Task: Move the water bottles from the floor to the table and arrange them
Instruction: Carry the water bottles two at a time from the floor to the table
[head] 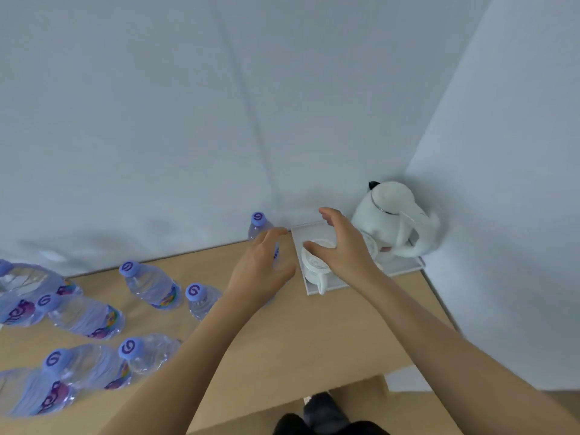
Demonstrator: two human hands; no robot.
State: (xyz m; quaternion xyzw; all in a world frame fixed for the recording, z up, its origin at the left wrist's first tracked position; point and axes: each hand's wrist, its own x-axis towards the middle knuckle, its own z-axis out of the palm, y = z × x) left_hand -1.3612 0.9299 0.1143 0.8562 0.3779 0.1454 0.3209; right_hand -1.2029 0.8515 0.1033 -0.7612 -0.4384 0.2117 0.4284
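A person is standing at the near edge of a light wooden desk (pixel 282 334) pushed into a white corner, both bare arms reaching out over it. The left hand (pixel 260 265) is closing around a water bottle (pixel 259 221) standing at the far edge, right against the wall; the fingers are curling round its body, though the hand is covering most of the bottle, so how firm that grip is I cannot quite tell. Only the purple cap and shoulder are showing above the knuckles.

The right hand (pixel 337 246) is hovering just to the right, fingers spread and relaxed, holding nothing, over a white cup (pixel 315 268) sitting on a pale grey tray (pixel 405 265). A white kettle (pixel 394 218) is standing at the far right of that tray, tucked in the corner.

The other bottles are gathering on the left half of the desk, all upright with purple caps and colourful labels: one (pixel 150 285) toward the far side, one (pixel 201 301) just beside the left forearm, one (pixel 83 317) further left, and two (pixel 147 351) (pixel 84 368) nearer. More are crowding the left edge, blurred and partly cut off.

A dark shoe (pixel 323 409) is showing on the floor below the near edge.
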